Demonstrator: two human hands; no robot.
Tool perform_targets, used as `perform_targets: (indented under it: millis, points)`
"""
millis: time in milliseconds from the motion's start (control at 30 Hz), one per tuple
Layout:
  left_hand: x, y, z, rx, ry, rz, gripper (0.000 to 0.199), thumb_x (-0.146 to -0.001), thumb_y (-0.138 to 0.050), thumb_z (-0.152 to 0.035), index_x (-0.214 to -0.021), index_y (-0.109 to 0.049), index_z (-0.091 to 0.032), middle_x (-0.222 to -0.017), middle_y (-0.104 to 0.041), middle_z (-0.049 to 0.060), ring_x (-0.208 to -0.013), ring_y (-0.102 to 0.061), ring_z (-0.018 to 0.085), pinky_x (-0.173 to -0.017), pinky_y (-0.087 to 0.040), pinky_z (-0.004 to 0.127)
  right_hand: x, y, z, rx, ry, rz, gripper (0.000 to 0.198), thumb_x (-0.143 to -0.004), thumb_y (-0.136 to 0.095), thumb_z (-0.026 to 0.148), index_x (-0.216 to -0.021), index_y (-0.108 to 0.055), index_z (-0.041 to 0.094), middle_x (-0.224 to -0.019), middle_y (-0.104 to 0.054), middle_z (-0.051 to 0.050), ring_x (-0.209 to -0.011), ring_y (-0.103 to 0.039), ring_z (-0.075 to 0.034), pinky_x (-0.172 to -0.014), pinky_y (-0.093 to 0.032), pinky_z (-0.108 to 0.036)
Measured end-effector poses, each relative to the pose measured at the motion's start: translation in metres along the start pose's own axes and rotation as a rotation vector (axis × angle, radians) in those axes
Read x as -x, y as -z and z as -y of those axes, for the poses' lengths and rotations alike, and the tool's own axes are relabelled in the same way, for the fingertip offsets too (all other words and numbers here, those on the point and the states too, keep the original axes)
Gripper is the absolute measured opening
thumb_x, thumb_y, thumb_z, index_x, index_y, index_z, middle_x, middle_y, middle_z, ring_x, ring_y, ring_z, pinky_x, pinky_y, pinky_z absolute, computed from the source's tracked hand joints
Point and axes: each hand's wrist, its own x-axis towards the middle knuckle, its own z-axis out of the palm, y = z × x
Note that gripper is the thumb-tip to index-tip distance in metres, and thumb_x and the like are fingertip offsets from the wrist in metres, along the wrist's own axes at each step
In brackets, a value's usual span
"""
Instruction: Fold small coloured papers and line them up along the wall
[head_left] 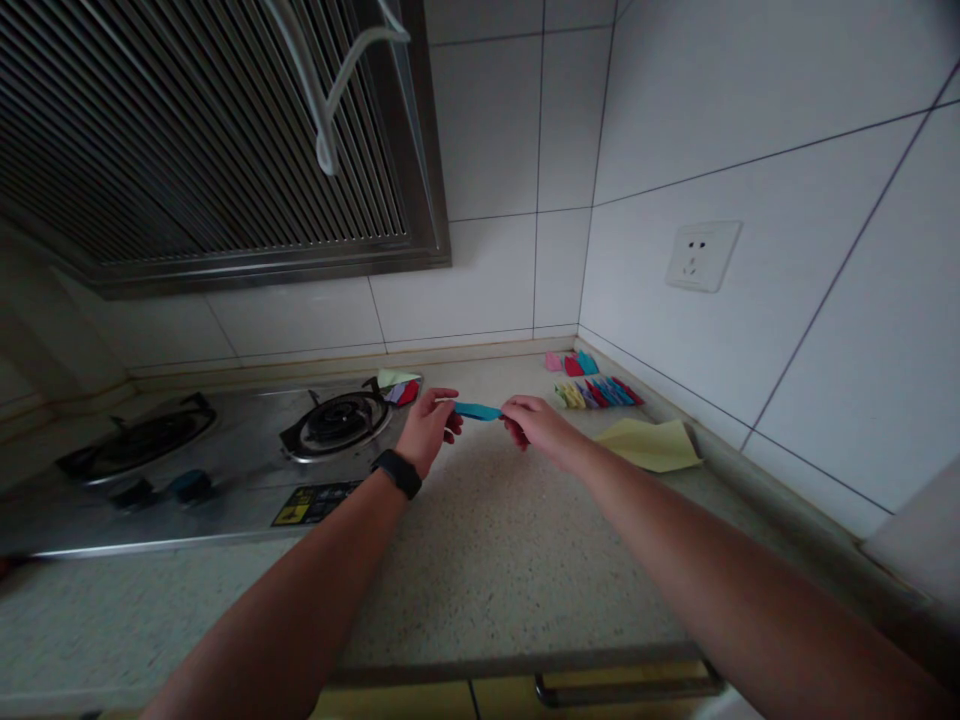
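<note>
A narrow strip of folded blue paper point(478, 411) stretches between my two hands, just above the speckled countertop point(480, 540). My left hand point(429, 430), with a black band on its wrist, is closed on the strip's left end. At the other end my right hand point(538, 425) pinches the paper between thumb and fingers. Beyond the right hand lies a row of small folded paper pieces point(598, 392) in yellow, purple, red and blue. Behind that row sit a few more folded pieces point(574, 364) in pink, red and blue. A yellow paper sheet point(651, 445) rests beside my right forearm.
On the left is a steel gas stove point(247, 490) with two burners and knobs. Folded papers point(401, 386) lie at its right back corner. A range hood point(225, 140) hangs above, with a white hanger-like object point(326, 110) before it. Tiled walls meet behind; one carries a socket point(703, 256).
</note>
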Motion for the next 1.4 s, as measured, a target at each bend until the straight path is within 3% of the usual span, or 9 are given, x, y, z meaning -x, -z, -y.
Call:
perform_targets:
  millis: [233,467,600,833,1033,1267,1400]
  points:
    - [-0.008,0.009,0.009,-0.381,-0.273,-0.022,0.032,-0.080,-0.055,-0.028,-0.111,-0.054,-0.020,-0.089,-0.059,0.004,-0.073,-0.058,0.014,-0.041,-0.042,0.015,0.006,0.008,0.005,0.547,0.404,-0.153,0.014,-0.083,-0.053,0.030,-0.081,-0.061,0.018,-0.066,-0.059,0.001,-0.058,-0.051,-0.010,-0.056,-0.035,-0.022]
    - [-0.010,0.018,0.003,-0.620,-0.477,-0.004,0.012,-0.082,-0.057,-0.023,-0.089,-0.064,-0.017,-0.088,-0.061,0.005,-0.075,-0.058,0.014,-0.054,-0.046,0.020,0.018,0.018,0.022,0.908,0.605,-0.181,0.007,-0.082,-0.057,0.024,-0.085,-0.063,0.021,-0.075,-0.063,0.001,-0.069,-0.055,-0.011,-0.064,-0.034,-0.022]
    - [-0.009,0.019,-0.001,-0.668,-0.559,-0.008,0.009,-0.082,-0.058,-0.020,-0.086,-0.065,-0.018,-0.088,-0.060,0.005,-0.075,-0.057,0.013,-0.057,-0.046,0.021,0.018,0.021,0.023,0.984,0.626,-0.181,0.006,-0.082,-0.058,0.024,-0.084,-0.062,0.021,-0.075,-0.063,0.001,-0.069,-0.056,-0.012,-0.062,-0.034,-0.022]
    - [-0.010,0.020,0.004,-0.676,-0.549,-0.016,0.010,-0.083,-0.058,-0.022,-0.088,-0.066,-0.019,-0.087,-0.060,0.004,-0.073,-0.057,0.013,-0.057,-0.047,0.022,0.021,0.022,0.025,0.972,0.644,-0.181,0.009,-0.083,-0.056,0.021,-0.090,-0.060,0.021,-0.088,-0.062,0.000,-0.069,-0.056,-0.010,-0.062,-0.037,-0.021]
    - [-0.013,0.023,0.007,-0.690,-0.518,-0.026,0.011,-0.084,-0.056,-0.023,-0.089,-0.064,-0.019,-0.090,-0.060,0.004,-0.073,-0.058,0.013,-0.057,-0.048,0.022,0.021,0.020,0.022,1.025,0.671,-0.007,0.023,-0.085,-0.052,0.018,-0.105,-0.060,0.024,-0.111,-0.061,-0.002,-0.090,-0.060,-0.014,-0.076,-0.043,-0.025]
    - [-0.014,0.026,0.010,-0.702,-0.428,-0.034,0.021,-0.084,-0.055,-0.031,-0.098,-0.061,-0.018,-0.094,-0.061,0.006,-0.074,-0.057,0.014,-0.054,-0.047,0.022,0.021,0.016,0.018,1.092,0.511,0.092,0.038,-0.088,-0.039,0.010,-0.120,-0.054,0.023,-0.122,-0.057,-0.003,-0.106,-0.056,-0.015,-0.088,-0.042,-0.028]
    - [-0.016,0.026,0.015,-0.716,-0.333,-0.087,0.033,-0.083,-0.053,-0.037,-0.109,-0.056,-0.016,-0.096,-0.061,0.007,-0.069,-0.057,0.014,-0.052,-0.046,0.023,0.024,0.012,0.018,1.178,0.407,0.053,0.041,-0.085,-0.041,0.010,-0.125,-0.050,0.020,-0.123,-0.054,-0.008,-0.109,-0.053,-0.018,-0.091,-0.039,-0.030]
